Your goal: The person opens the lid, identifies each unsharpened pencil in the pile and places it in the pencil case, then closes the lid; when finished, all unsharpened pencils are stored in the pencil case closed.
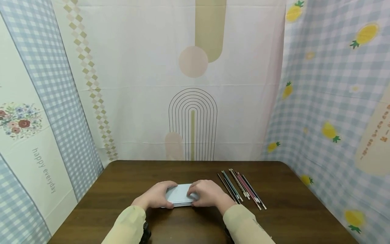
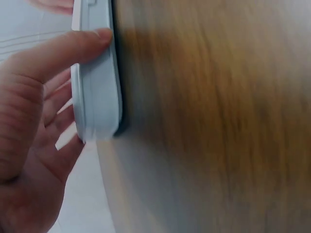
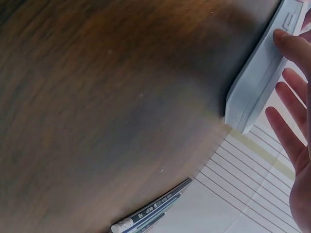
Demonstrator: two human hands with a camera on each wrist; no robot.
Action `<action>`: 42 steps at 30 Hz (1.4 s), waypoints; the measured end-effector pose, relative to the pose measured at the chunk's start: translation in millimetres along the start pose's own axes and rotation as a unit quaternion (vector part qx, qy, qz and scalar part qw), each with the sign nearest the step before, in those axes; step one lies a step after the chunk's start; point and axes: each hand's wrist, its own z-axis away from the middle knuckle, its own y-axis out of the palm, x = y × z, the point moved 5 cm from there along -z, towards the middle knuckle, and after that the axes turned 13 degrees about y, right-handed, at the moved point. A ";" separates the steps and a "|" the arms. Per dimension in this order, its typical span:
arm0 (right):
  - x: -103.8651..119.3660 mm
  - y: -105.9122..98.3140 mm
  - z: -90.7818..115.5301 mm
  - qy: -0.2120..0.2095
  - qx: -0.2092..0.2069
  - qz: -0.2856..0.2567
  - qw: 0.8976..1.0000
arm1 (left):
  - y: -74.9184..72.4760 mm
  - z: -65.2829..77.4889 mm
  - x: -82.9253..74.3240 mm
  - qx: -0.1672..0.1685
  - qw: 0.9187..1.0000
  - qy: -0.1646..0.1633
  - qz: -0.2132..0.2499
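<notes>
A pale blue pencil case [image 1: 179, 194] with a lid seam and a small front catch is held close over the dark wooden table. My left hand [image 1: 156, 195] grips its left end; in the left wrist view the thumb [image 2: 90, 43] lies across the front side and the other fingers are behind. At the right part, my right hand [image 1: 207, 194] has its thumb [image 3: 291, 46] on the front side beside the catch [image 3: 288, 20]. Its index finger bends over the lid, while other fingers spread behind the case. The lid is down, hiding the inside.
To the right of the case lie several pencils [image 1: 240, 184], roughly side by side, dark, teal and red, some with white ends. The brown table [image 1: 289, 217] meets a patterned cloth [image 1: 146, 101] at its far edge. Checked cloth hangs at both sides.
</notes>
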 end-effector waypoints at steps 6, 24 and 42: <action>8.0 2.9 -2.2 -0.016 -0.018 0.039 0.999 | -1.0 3.9 7.1 0.019 1.000 -0.007 -0.007; 21.1 6.5 -16.6 -0.081 -0.014 0.161 0.984 | -5.2 3.8 16.0 0.011 1.000 -0.013 0.003; 36.1 16.7 -19.4 -0.150 -0.061 0.292 0.943 | -1.6 4.8 14.3 0.020 0.999 -0.037 0.003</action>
